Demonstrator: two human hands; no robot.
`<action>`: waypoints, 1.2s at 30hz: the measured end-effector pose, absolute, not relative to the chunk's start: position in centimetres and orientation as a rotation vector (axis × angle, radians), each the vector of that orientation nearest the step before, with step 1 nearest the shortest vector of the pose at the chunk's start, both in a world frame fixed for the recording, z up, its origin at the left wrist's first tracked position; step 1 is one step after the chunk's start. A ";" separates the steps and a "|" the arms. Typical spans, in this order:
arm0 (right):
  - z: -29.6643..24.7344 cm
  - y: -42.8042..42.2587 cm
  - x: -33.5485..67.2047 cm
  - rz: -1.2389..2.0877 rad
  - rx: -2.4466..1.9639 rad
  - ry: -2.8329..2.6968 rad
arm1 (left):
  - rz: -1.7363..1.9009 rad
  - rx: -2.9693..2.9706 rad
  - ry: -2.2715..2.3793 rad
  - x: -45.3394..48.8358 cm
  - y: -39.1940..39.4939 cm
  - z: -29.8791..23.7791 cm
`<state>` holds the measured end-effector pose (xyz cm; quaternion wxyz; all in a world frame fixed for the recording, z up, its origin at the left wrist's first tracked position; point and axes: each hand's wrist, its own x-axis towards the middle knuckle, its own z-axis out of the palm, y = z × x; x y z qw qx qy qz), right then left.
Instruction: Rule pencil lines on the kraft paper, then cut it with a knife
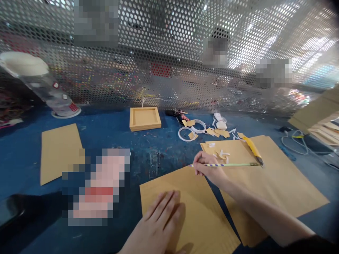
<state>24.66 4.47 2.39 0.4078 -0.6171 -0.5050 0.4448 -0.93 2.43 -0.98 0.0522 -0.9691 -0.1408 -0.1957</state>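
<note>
My left hand (162,218) lies flat with its fingers stretched out on a sheet of brown kraft paper (196,204). A slim patterned pencil (230,164) is pinched in my right hand (208,165), just above the far edge of that sheet. The pencil points left, and its other end reaches over a second stack of brown paper (275,183) on the right. On that stack rest a yellow utility knife (253,150) and some small paper scraps (221,154). A clear ruler (154,165) lies flat on the blue table beyond the front sheet.
A shallow wooden frame (145,119) stands at the back, with rolls of white tape (186,134) and scraps to its right. At left are a brown card (60,153), a blurred-out pink item (103,183) and a plastic cup (60,95). Perforated metal (172,35) borders the table.
</note>
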 end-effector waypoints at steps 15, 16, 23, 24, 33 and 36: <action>0.1 5.4 25.0 0.910 -1.667 -1.363 | -0.513 -2.940 -0.415 -1.1 3.1 -1.6; 0.1 5.6 25.1 0.889 -1.662 -1.389 | -0.507 -2.944 -0.415 -1.1 3.0 -1.7; 0.0 5.8 24.8 0.786 -1.640 -1.420 | -0.497 -2.967 -0.395 -1.2 2.9 -1.5; 0.0 5.8 24.7 0.783 -1.641 -1.423 | -0.496 -2.968 -0.396 -1.2 2.9 -1.5; 0.2 5.8 24.6 0.787 -1.644 -1.427 | -0.437 -3.006 -0.426 -1.0 2.7 -0.9; 0.1 5.8 24.6 0.770 -1.663 -1.433 | -0.422 -3.038 -0.448 -1.1 2.6 -0.7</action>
